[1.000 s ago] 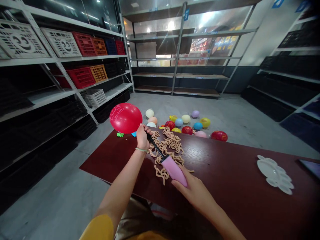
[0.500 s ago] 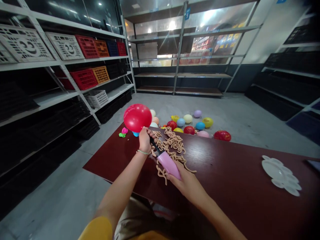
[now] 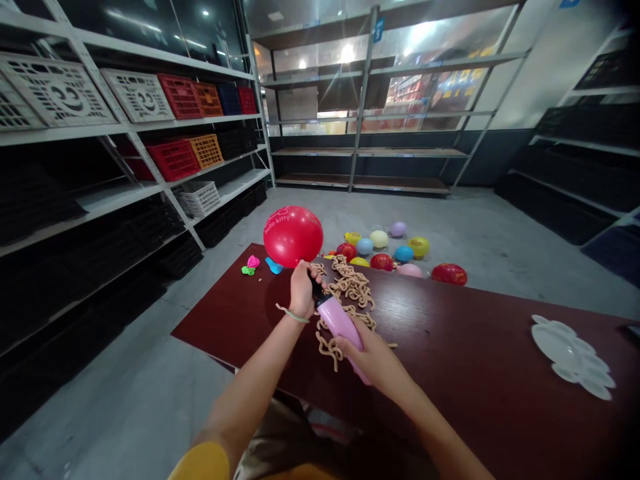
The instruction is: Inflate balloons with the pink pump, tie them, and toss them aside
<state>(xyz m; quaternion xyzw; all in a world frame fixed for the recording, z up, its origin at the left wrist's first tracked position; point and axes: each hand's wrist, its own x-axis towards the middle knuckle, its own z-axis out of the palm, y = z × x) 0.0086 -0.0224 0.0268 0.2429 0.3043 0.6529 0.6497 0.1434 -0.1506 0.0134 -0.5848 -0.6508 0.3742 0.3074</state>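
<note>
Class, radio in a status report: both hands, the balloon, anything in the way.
Left hand pinching round red rubber balloon at its neck. Right hand gripping pink plastic hand pump. Tan squiggly strands heaped beneath.

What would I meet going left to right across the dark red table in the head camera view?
Limp pink and green balloons → red balloon, held at its neck → pink pump → white palette.

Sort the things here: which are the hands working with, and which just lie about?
In hand: red balloon, gripped at its neck by left hand; pink pump in right hand.
Lying about: tan strands, white palette, floor balloons, shelf crates.
</note>
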